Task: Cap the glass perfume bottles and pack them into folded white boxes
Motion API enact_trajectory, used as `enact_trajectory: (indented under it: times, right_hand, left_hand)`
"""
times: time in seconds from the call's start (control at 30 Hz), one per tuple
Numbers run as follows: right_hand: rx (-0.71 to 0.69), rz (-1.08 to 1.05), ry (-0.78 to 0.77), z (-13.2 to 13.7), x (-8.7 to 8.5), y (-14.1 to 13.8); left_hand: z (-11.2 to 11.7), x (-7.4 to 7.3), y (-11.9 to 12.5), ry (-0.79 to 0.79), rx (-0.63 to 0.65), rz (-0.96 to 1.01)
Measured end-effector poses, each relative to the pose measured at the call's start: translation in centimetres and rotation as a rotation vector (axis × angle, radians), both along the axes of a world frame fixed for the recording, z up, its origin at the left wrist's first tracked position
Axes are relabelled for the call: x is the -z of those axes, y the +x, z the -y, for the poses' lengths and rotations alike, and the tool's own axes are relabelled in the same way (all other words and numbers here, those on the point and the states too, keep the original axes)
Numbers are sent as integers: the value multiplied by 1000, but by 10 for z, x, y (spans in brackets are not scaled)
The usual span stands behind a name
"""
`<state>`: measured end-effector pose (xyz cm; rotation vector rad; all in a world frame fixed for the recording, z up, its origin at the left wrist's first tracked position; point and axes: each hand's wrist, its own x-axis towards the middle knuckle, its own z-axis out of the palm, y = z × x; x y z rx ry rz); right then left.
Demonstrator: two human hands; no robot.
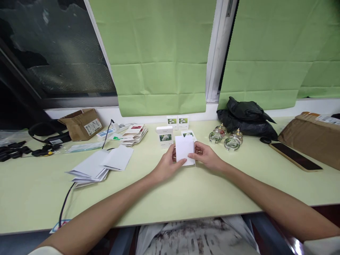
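Both my hands hold a small white folded card box (185, 150) upright above the table's middle. My left hand (168, 161) grips its left edge, thumb across the lower front. On the right edge, my right hand (205, 156) pinches it with the thumb on the front face. The fingers behind the box are hidden. Just behind it stands a white box with a flower picture (166, 137), and a similar printed card or box (188, 134) is partly covered by what I hold. Two more small printed boxes (177, 122) stand against the wall.
Left lie blank folded cartons (91, 165), printed flat cartons (134, 134), a cable (63, 205) and an opened brown box (81, 125). Right are two round glass bottles (232, 141), black plastic bags (247, 120), a phone (296, 157) and a brown parcel (310, 138).
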<state>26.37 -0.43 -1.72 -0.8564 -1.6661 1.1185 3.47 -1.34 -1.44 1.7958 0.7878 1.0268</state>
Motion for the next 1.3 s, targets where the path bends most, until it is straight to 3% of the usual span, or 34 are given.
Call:
enact_trajectory:
  times: [0.13,0.27,0.33,0.43,0.57,0.97,1.13,1.3]
  right_hand:
    - [93,8,33,-6,0,3]
    - [318,-29,111,-18,0,11]
    - [402,-77,125,-24,1,15]
    - [478,-144,69,-31,4,19]
    - [540,-220,-46,-39,7,22]
    - [472,-242,-158,-39,5,20]
    - [497,-201,-222,-26,-1,17]
    - [444,-246,-251,-23,1,14]
  left_hand:
    - [-4,0,-6,56,-35,-91]
    - [-14,3,-13,280,-91,-354]
    - [-18,4,-14,388,-60,-519]
    - [-21,5,-14,410,14,-655]
    - [-23,6,-16,385,68,-636]
    - [-36,10,-18,159,-51,-315]
    - [-31,7,-13,185,-215,-414]
    - [-24,7,-9,214,-249,-451]
